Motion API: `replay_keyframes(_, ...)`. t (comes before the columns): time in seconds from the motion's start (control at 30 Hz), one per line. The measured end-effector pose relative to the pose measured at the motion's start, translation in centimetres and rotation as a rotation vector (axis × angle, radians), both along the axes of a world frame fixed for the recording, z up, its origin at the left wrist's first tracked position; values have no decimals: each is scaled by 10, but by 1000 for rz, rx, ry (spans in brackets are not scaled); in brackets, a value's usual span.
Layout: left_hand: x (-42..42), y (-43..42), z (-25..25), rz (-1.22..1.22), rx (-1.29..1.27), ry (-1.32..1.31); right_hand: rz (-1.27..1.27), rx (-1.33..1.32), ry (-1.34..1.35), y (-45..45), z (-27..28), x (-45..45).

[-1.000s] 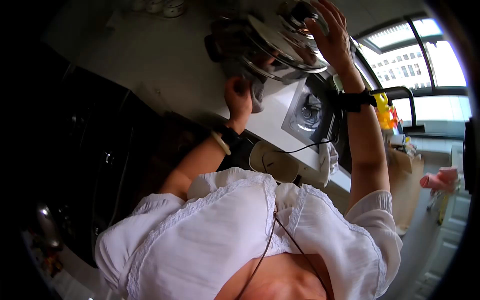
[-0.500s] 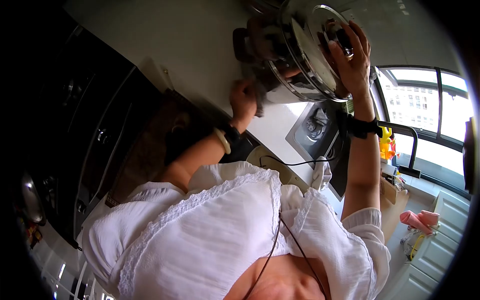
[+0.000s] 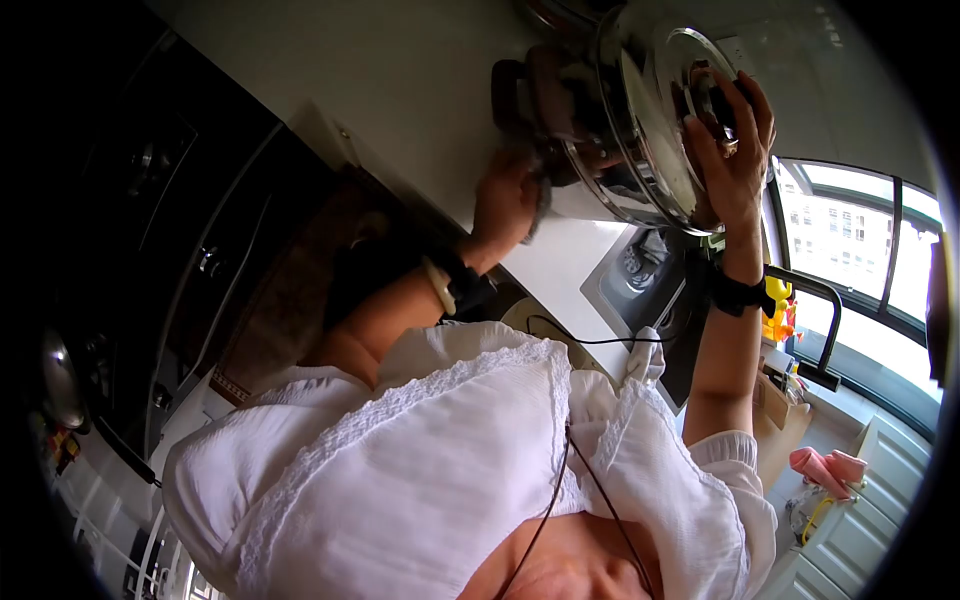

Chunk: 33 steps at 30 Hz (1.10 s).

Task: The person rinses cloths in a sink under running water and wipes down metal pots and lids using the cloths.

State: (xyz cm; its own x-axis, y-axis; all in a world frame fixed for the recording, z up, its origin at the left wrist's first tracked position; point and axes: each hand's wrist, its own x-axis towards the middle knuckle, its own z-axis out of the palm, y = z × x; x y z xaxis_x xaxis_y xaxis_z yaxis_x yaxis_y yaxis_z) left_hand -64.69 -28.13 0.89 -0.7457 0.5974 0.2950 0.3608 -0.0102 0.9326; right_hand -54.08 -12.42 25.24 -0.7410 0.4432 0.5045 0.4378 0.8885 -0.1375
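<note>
A shiny stainless steel pot [image 3: 610, 150] with dark handles is tilted, with its round lid [image 3: 672, 110] facing right in the head view. My right hand [image 3: 735, 140] has its fingers curled around the knob at the lid's middle. On the pot's other side, my left hand [image 3: 505, 198] is closed on a grey, rag-like pad [image 3: 540, 205], blurred by motion; its exact kind is unclear. This hand is close to the pot's lower side and dark handle [image 3: 508, 98]; whether the pad touches the steel I cannot tell.
Below the pot, a sink [image 3: 640, 270] is set into the white counter [image 3: 560, 250], with a black faucet [image 3: 835, 320] by the window [image 3: 840, 235]. Dark stove-like fronts [image 3: 190, 230] line the left. Pink cloths [image 3: 828, 468] hang at white cabinets on the right.
The pot and my right hand have shifted right and down in the view, still together. My left hand with the pad has moved slightly right. The whole view has shifted somewhat too.
</note>
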Motion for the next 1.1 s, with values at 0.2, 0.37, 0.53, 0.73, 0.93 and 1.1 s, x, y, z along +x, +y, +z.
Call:
replay_keyframes(0.2,-35,10,-8,-158,-155,88,11,126,-40,2,1,0)
replay_keyframes(0.37,-12,-12,23,-137,37,28,14,49,-18,-1,2,1)
replay_keyframes(0.53,-39,7,-1,-57,64,35,10,49,-5,4,2,3)
replay_keyframes(0.73,3,-2,29,-129,146,-400,-8,28,-2,9,1,7)
replay_keyframes(0.93,-41,29,-9,-42,34,-344,0,19,11,9,1,8)
replay_keyframes(1.1,-24,16,17,-101,100,-373,4,48,10,9,1,4)
